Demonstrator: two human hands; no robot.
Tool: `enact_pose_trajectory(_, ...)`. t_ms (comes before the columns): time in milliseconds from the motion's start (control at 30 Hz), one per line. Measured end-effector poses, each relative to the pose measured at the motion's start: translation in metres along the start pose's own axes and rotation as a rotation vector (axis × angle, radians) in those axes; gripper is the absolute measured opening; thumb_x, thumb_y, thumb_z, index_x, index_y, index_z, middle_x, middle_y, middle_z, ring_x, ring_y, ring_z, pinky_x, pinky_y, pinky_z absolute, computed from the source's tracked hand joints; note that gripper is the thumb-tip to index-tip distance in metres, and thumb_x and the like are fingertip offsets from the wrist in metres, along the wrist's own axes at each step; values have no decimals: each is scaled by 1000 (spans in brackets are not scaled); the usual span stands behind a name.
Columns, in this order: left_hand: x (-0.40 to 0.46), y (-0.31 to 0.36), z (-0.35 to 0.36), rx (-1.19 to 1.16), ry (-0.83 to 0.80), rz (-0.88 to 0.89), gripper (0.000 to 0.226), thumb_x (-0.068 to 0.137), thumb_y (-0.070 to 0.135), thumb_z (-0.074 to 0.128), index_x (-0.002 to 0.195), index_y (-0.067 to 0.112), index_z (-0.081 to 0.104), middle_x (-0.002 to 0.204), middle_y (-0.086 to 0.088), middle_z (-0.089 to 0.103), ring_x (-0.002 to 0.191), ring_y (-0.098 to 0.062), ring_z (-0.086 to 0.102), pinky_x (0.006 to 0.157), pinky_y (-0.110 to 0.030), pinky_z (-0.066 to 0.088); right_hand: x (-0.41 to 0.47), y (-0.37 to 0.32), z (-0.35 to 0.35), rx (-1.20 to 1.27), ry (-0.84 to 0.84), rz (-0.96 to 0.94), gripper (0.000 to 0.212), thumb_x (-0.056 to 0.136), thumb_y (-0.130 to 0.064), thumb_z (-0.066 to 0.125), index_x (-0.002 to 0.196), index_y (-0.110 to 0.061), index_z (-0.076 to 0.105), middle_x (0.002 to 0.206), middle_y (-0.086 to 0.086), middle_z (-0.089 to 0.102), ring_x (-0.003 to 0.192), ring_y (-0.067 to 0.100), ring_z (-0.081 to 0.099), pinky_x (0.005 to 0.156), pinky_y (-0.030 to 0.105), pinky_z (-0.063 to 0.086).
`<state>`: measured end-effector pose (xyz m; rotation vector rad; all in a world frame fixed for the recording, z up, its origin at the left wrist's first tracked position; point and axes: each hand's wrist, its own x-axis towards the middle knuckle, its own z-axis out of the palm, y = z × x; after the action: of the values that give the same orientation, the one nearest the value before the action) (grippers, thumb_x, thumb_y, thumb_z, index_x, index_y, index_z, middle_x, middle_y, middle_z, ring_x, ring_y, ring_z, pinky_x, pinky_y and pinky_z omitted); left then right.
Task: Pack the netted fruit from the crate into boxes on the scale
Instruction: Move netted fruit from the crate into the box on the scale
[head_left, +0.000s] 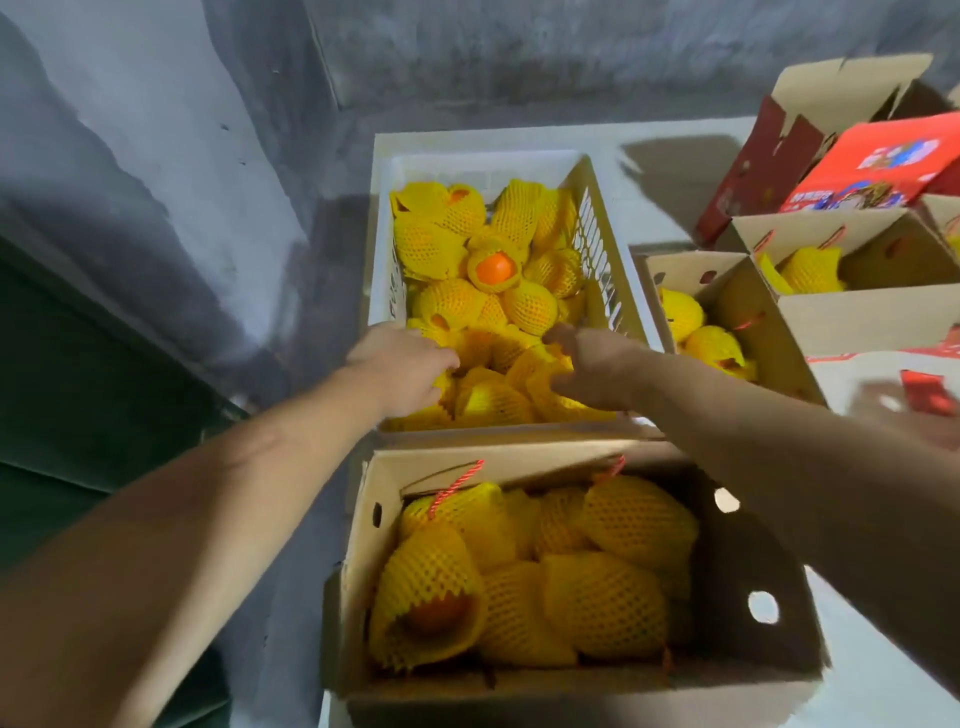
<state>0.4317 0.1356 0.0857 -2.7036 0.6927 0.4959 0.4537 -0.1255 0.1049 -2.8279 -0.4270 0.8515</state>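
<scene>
White crate (384, 218) of netted fruit (530, 306) straight ahead; near-full cardboard box (748, 561) directly below, nearer the body. Both hands down among the crate's near-edge fruit. Left hand (400, 369) curled over one; right hand (597, 371) apparently gripping netting, fingers blurred.

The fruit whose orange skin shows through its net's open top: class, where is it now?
In the head view, the bare-topped fruit lies mid-crate, among netted fruit beyond both hands.
</scene>
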Motion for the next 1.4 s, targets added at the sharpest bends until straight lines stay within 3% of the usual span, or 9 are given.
enact_pose_trajectory(133,7,17,1,270,-241,-26,31,109,31,46,126,23,71,119,-5,71,112,-33,63,84,-40,53,36,9,16,-167,-286,25,106,91,-44,76,165,-26,3,168,15,27,147,40,39,116,50,41)
enact_pose_trajectory(333,11,21,0,265,-359,-32,36,111,19,41,137,22,66,135,-8,63,126,-36,57,96,-50,56,38,13,23,-307,-291,64,89,94,-50,70,161,-26,17,168,18,15,148,44,33,113,56,39)
enact_pose_trajectory(467,11,20,3,268,-330,6,39,109,18,47,146,28,57,145,-5,57,132,-34,53,97,-49,54,32,12,24,-234,-316,65,89,91,-30,79,155,-24,18,132,17,50,118,35,55,94,47,53)
enact_pose_trajectory(633,10,23,3,152,-352,-59,42,114,25,34,155,27,38,152,-6,49,132,-36,53,92,-46,52,24,15,18,-170,-190,-16,93,84,-32,85,154,-32,26,149,15,41,131,40,51,99,50,53)
enact_pose_trajectory(800,10,30,-5,4,-462,-197,49,115,43,24,159,26,36,159,-13,42,143,-39,43,112,-52,44,4,8,-2,46,-10,-21,68,82,-30,83,136,-41,43,131,6,39,103,33,56,61,31,50)
enact_pose_trajectory(933,10,33,-6,-274,-472,-326,64,110,59,12,167,31,22,172,-11,24,156,-38,27,121,-48,31,-40,-11,-25,340,177,-157,56,79,-21,82,118,-39,46,122,10,47,84,27,58,56,27,47)
enact_pose_trajectory(1067,14,28,-2,-308,-447,-345,61,108,58,30,158,26,43,164,-10,42,148,-37,43,117,-49,38,-101,-34,-23,554,399,-380,49,82,-12,83,120,-20,53,121,9,56,112,25,52,96,38,45)
enact_pose_trajectory(1300,5,12,-23,-583,-322,-174,49,102,38,63,147,26,48,139,-15,57,118,-37,61,95,-46,54,-188,-52,40,894,743,-407,62,85,-26,84,135,-24,47,129,-1,58,119,16,60,98,40,53)
enact_pose_trajectory(1400,-24,1,-50,-804,-102,-200,71,95,54,70,153,30,37,145,-8,51,124,-30,55,97,-41,50,-200,-50,59,875,644,-402,81,84,-34,85,150,-28,37,143,-11,50,135,8,51,112,38,46)
